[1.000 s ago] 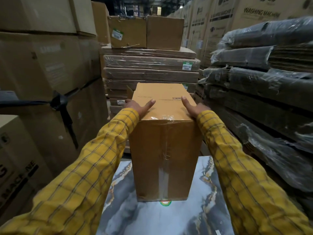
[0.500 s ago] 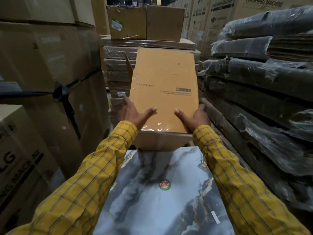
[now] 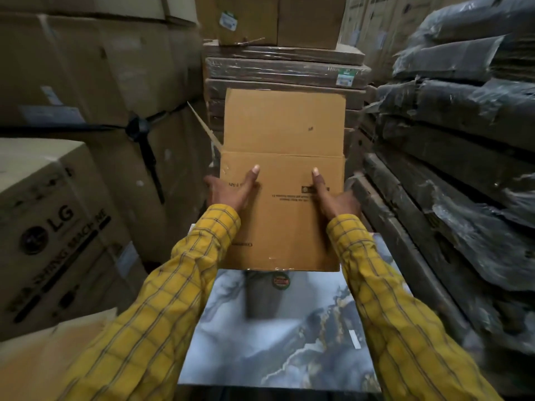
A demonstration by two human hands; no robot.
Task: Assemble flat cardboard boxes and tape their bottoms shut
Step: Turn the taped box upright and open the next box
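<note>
Box point(image 3: 282, 180) held up over table point(image 3: 278, 340), left hand point(image 3: 228, 189) and right hand point(image 3: 333, 198) gripping its sides, thumbs on front. Open flaps up top; could slip if grip loosens while turning.

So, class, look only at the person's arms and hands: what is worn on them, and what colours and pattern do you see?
Both arms wear long yellow sleeves with a dark thin-lined check pattern, the left sleeve and right sleeve ending in buttoned-style cuffs at the wrists. The left hand and right hand are bare: no gloves, and no rings or watch can be seen.
</note>
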